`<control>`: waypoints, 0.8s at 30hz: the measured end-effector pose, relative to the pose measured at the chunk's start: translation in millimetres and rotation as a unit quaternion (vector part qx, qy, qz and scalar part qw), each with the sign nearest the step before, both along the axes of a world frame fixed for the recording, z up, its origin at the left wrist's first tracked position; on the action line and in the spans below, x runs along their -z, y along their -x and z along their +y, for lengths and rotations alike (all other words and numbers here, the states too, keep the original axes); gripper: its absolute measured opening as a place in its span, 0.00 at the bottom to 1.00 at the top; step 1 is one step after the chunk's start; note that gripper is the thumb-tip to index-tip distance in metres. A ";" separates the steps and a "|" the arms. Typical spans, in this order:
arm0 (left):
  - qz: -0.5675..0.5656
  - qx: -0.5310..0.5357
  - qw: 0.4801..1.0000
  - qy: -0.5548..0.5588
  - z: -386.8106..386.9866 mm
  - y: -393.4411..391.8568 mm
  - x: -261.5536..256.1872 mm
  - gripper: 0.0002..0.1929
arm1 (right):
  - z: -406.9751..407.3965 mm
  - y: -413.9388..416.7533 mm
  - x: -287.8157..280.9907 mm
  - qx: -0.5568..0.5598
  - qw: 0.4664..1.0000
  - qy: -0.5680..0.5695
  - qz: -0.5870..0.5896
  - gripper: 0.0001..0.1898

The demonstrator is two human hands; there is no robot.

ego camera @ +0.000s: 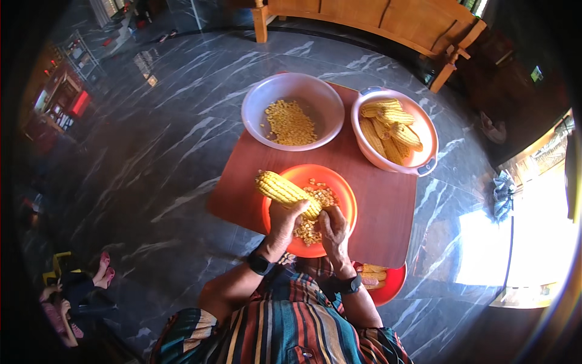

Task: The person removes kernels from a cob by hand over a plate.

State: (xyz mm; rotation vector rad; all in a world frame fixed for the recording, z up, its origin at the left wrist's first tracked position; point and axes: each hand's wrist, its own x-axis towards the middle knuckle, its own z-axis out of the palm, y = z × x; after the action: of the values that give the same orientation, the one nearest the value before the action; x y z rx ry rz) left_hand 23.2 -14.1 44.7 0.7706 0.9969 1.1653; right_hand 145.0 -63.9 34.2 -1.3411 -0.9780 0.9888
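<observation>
My left hand (284, 220) is closed around a yellow corn cob (283, 189), which is tilted over an orange plastic basin (348, 200). The fingers of my right hand (335, 227) press against the cob's near end; whether they pinch any kernels is hidden. Loose kernels (323, 196) lie in the orange basin below both hands. Behind it on the left, a pale purple basin (325, 98) holds a heap of kernels (291, 123). A pink basin with handles (425, 150), at the back right, contains several whole cobs (391, 123).
The basins rest on a reddish-brown table (377, 204). Below its near right corner, a red basin (396, 284) holds more cobs (373, 275). A wooden bench (354, 16) stands beyond the table. Another person (75, 295) sits at the far lower left on the marble-patterned floor (150, 182).
</observation>
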 end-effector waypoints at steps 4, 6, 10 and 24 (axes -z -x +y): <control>0.014 -0.005 1.000 0.007 -0.7 -0.6 -3.5 0.13 | 3.6 2.6 -4.0 0.077 0.966 -0.099 -0.226 0.04; -0.003 0.001 1.000 0.003 -0.1 2.1 -8.7 0.13 | 4.2 2.3 -6.7 0.067 0.958 -0.132 -0.244 0.06; -0.018 0.017 1.000 -0.006 -1.7 1.2 -15.9 0.13 | 5.0 0.6 -1.9 0.078 0.952 -0.138 -0.260 0.05; -0.020 0.023 0.999 -0.034 -0.4 11.3 -5.9 0.12 | 0.5 -1.9 -2.7 0.031 0.987 -0.017 -0.156 0.04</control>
State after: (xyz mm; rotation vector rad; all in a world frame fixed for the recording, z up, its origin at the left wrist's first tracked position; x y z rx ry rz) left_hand 11.9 -14.5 50.6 0.8173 0.9056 1.1769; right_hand 147.0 -63.4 36.9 -1.5170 -1.1727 0.7245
